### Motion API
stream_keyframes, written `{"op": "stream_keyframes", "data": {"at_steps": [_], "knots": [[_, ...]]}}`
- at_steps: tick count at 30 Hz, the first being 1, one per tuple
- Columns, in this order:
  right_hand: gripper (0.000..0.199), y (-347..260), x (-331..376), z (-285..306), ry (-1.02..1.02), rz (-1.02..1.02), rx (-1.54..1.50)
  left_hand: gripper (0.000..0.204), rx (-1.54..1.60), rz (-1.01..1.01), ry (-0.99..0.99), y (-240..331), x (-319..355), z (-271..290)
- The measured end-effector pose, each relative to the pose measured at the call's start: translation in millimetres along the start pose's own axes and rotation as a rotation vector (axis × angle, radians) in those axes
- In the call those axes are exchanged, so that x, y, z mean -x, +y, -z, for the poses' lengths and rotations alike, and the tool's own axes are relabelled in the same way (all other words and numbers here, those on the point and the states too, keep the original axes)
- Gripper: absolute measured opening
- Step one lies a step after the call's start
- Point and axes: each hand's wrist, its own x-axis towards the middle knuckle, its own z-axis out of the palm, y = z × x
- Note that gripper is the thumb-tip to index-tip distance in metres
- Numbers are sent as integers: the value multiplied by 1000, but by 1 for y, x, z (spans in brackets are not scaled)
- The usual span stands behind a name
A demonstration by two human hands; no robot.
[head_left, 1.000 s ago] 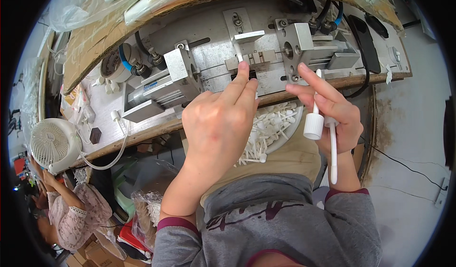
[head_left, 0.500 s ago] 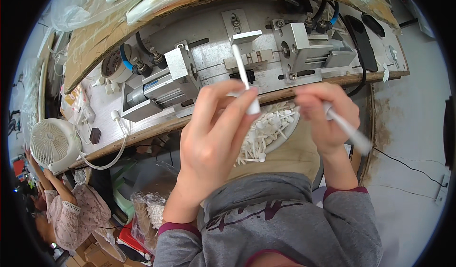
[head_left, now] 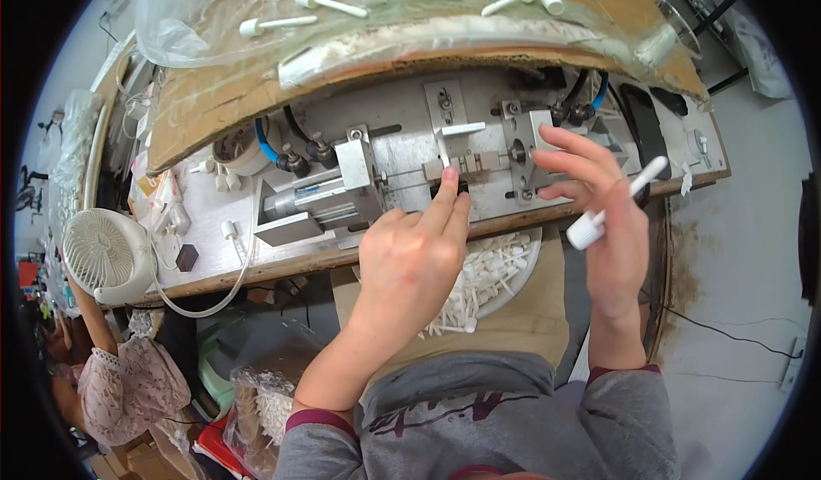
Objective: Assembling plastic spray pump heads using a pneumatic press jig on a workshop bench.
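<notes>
My left hand reaches to the metal fixture between two pneumatic cylinders. Its index finger is stretched out, with the tip at the lower end of a white stick standing in the fixture. Its thumb is hidden, and the contact is hard to make out. My right hand is raised beside the right cylinder, fingers spread. Across its palm, held by the thumb, lies a white capped stick with a ribbed cap and a rounded tip. A bowl full of similar white pieces sits below the bench edge.
The left cylinder and the right cylinder block flank the fixture. Above hangs a cardboard shelf with several white capped sticks. A white fan stands at left, a black phone at right. Another person's sleeve shows lower left.
My left hand has moved forward to the fixture, and the stick it pinched now stands there. My right fingers have spread, the capped stick still in that hand. More of the shelf shows.
</notes>
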Motion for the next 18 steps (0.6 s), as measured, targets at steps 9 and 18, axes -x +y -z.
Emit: {"op": "stream_keyframes", "data": {"at_steps": [9, 18], "knots": [[57, -15, -29, -45, -357, -106, -189, 54, 472, -120, 411, 8, -10, 33], [45, -6, -231, -12, -24, 445, 827, 28, 271, 23, 166, -5, 15, 18]]}}
